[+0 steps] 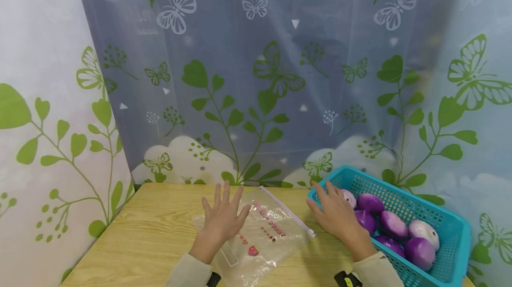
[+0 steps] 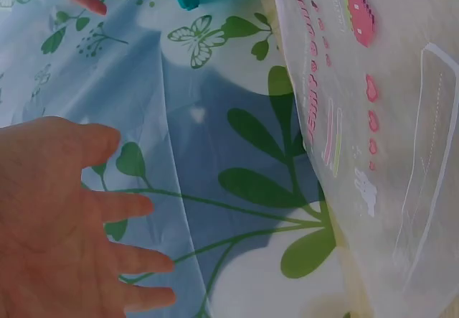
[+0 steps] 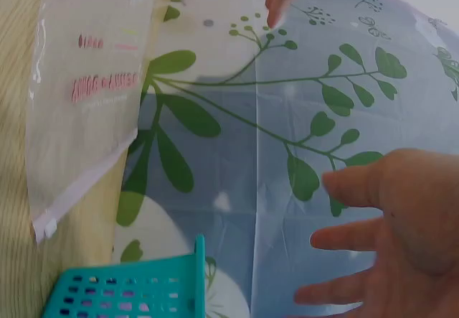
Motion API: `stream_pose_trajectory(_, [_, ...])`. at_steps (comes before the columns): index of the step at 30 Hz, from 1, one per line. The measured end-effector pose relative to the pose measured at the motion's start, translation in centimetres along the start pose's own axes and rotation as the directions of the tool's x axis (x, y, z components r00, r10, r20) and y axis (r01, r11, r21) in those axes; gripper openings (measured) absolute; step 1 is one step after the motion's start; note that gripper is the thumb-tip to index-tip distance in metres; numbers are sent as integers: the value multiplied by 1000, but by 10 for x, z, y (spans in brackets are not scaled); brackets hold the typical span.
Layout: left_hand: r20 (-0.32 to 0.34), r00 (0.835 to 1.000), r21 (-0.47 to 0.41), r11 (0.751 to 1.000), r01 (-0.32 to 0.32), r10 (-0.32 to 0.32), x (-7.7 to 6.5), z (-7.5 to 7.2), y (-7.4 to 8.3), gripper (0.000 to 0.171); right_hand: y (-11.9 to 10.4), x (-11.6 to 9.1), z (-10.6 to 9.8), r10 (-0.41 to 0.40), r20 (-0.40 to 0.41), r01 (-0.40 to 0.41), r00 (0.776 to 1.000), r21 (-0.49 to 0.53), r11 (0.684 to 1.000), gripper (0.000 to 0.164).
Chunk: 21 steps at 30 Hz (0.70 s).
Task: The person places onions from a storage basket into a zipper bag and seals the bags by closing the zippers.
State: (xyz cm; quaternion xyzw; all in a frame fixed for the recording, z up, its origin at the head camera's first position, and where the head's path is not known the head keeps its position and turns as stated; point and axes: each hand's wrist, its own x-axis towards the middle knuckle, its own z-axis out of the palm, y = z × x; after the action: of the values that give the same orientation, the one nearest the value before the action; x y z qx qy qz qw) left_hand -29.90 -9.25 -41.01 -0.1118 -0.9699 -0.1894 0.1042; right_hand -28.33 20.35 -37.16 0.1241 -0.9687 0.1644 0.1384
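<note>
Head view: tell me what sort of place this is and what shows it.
Probably an indoor work corner, perhaps staged: leaf-print curtains hang behind a wood-grain table bearing a zip bag and a blue basket of purple onion-like things.

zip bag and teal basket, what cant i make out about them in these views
Head: the left hand blocks part of the zip bag.
Head: the right hand partly hides a pale round thing in the teal basket.
Head: the bottom edge cuts off the basket's near corner.
Right wrist: fine print on the bag is too small to read.
</note>
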Motion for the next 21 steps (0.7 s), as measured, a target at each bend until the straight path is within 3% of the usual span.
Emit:
stream_pose_trajectory(5, [-22, 1000, -33, 999, -11, 10, 0, 0, 0, 58, -3, 14, 15, -67, -38, 72, 997, 151, 986, 34])
stream_pose_trajectory(9, [-28, 999, -42, 999, -29, 28, 0, 2, 0, 54, -4, 26, 38, -50, 45, 37, 998, 246, 969, 24])
stream_pose_trajectory(14, [-29, 998, -61, 997, -52, 50, -1, 7, 0, 50, -3, 39, 68, -27, 145, -7, 989, 230, 973, 25])
stream_pose_trajectory(21, [-28, 997, -66, 995, -69, 67, -1, 12, -1, 48, 1, 50, 100, -28, 106, 16, 994, 115, 993, 25])
